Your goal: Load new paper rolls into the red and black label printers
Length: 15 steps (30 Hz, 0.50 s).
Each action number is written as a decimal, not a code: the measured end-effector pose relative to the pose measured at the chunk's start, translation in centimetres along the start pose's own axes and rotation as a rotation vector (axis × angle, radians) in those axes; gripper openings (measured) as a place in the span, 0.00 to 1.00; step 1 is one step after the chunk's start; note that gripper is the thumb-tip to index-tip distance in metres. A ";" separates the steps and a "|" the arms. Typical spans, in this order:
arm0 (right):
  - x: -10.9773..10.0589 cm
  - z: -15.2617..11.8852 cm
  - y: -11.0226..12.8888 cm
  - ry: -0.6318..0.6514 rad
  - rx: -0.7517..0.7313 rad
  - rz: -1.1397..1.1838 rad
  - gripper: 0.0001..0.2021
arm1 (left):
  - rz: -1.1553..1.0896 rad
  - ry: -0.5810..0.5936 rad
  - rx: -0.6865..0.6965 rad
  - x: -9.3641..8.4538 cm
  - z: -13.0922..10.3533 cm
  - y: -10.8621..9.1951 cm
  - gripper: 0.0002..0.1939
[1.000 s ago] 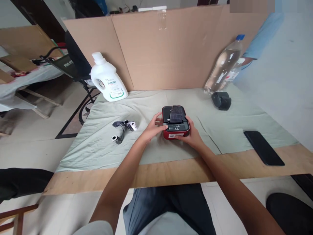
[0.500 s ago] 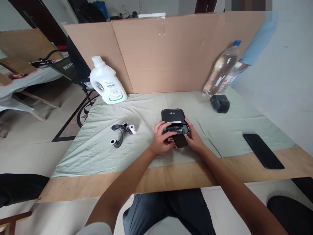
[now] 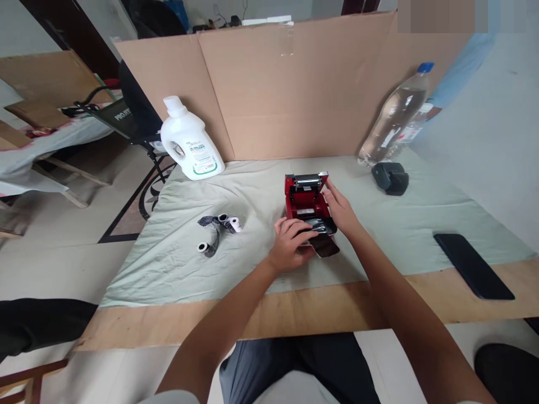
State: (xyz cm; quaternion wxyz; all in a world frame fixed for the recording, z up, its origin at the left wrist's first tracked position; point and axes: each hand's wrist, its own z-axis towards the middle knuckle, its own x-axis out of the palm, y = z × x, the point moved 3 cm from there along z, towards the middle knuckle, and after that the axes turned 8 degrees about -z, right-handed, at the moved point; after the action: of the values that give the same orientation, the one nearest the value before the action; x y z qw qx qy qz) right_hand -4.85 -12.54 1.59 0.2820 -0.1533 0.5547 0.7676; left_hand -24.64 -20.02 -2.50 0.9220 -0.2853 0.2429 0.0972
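A small red and black printer (image 3: 302,203) stands on the green cloth with its lid raised, showing a red interior and a roller. My left hand (image 3: 292,244) lies over its front left part, fingers pressed together on the dark ribbon (image 3: 324,245) that hangs out at the front. My right hand (image 3: 340,209) is at the printer's right side, its fingertips against the edge of the raised lid, thumb partly hidden. To the left, black ribbon with white-cored rolls (image 3: 214,238) rests loosely on the cloth.
A white jug (image 3: 193,143) stands at the back left before a cardboard panel (image 3: 295,95). Clear bottles (image 3: 396,115) lean at the back right near a black device (image 3: 390,178). A black phone-like slab (image 3: 474,265) lies at the right. A person's blue sleeve (image 3: 463,67) shows behind.
The printer's lid has swung up, baring its red inside. My right hand has moved up along its right side. The whole view has shifted slightly.
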 end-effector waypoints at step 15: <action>3.0 3.0 8.2 1.005 -0.123 -1.112 0.15 | 0.069 0.044 0.014 0.4 -0.3 0.3 0.18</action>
State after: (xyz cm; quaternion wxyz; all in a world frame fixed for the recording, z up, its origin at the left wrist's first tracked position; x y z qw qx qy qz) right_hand -11.95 -10.79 7.26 0.3318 -0.7583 0.4135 0.3793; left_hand -24.51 -19.91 -3.04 0.9146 -0.2722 0.2735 0.1209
